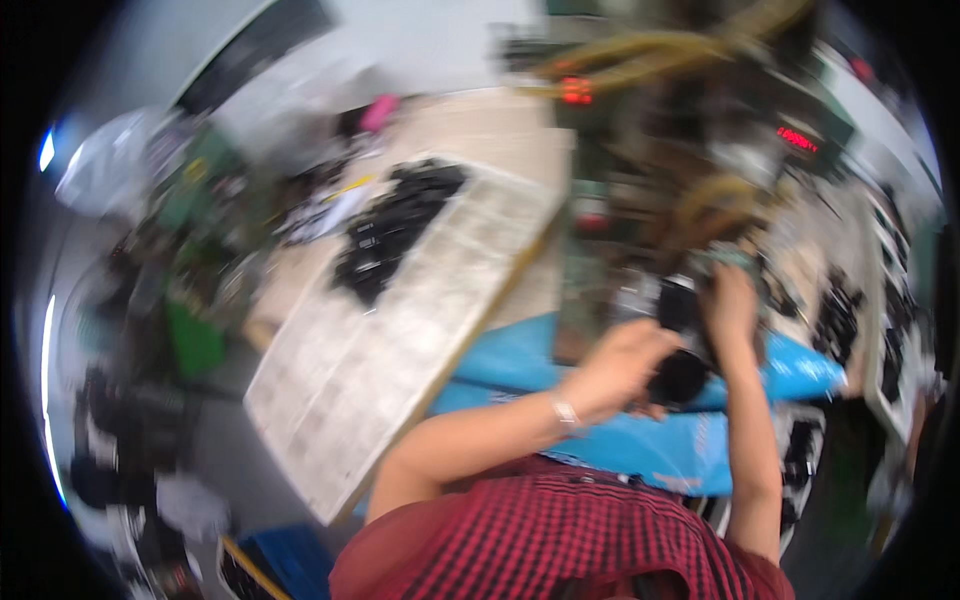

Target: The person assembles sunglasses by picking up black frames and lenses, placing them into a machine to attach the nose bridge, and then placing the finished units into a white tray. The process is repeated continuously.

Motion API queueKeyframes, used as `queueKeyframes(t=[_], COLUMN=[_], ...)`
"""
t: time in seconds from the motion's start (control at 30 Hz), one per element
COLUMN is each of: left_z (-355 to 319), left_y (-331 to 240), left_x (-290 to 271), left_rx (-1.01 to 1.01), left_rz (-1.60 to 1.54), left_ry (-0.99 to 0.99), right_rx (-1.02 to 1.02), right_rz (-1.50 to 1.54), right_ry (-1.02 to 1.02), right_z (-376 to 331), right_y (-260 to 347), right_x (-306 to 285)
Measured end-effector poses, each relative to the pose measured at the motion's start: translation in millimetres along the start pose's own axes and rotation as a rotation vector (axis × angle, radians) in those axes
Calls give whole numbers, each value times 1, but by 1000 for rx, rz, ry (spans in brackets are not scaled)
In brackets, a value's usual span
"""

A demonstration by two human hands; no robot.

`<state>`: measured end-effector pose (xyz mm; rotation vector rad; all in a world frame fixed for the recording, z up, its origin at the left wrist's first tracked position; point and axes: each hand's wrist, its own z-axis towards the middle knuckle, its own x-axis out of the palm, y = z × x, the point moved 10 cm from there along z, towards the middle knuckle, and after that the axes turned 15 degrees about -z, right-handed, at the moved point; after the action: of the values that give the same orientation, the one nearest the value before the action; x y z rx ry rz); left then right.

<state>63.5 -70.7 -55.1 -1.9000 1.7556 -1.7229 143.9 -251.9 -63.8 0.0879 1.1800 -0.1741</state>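
A rounded black piece (pixel 682 377) sits at the left hand (pixel 622 368), on the near side of a dark green machine (pixel 590 255).
The left hand's fingers curl against the piece's left side, though blur hides whether they pinch it. Farther off and to the right, the right hand (pixel 733 302) reaches toward a grey-green machine part (pixel 727 257); its grip cannot be told. The piece appears above the glossy blue plastic sheet (pixel 655 448), right of the long, shallow white tray (pixel 375 365). It looks stiff, fairly light and perhaps slippery; its sides seem the best hold.
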Motion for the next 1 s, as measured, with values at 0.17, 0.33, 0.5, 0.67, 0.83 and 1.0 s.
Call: queueKeyframes(t=[0.17, 0.33, 0.5, 0.67, 0.83, 1.0], left_z=[-13, -125, -157, -126, -171, -103], left_y=[0, -168, -273, -276, -263, -208], left_x=[8, -135, -316, -384, -270, -187], left_rx=[-17, 918, 477, 674, 1145, 811], left_rz=[41, 1301, 1881, 1846, 1812, 761], left_ry=[282, -690, -1206, -981, -958, -518], right_rx=[59, 184, 148, 192, 249, 18], right_rz=[254, 561, 515, 490, 769, 1008], right_ry=[-121, -93, -86, -161, -88, -49], right_z=[-25, -48, -46, -57, -80, -28], right_y=[-24, -60, -53, -65, -57, 14], right_x=[-22, -12, -15, -16, -72, -119])
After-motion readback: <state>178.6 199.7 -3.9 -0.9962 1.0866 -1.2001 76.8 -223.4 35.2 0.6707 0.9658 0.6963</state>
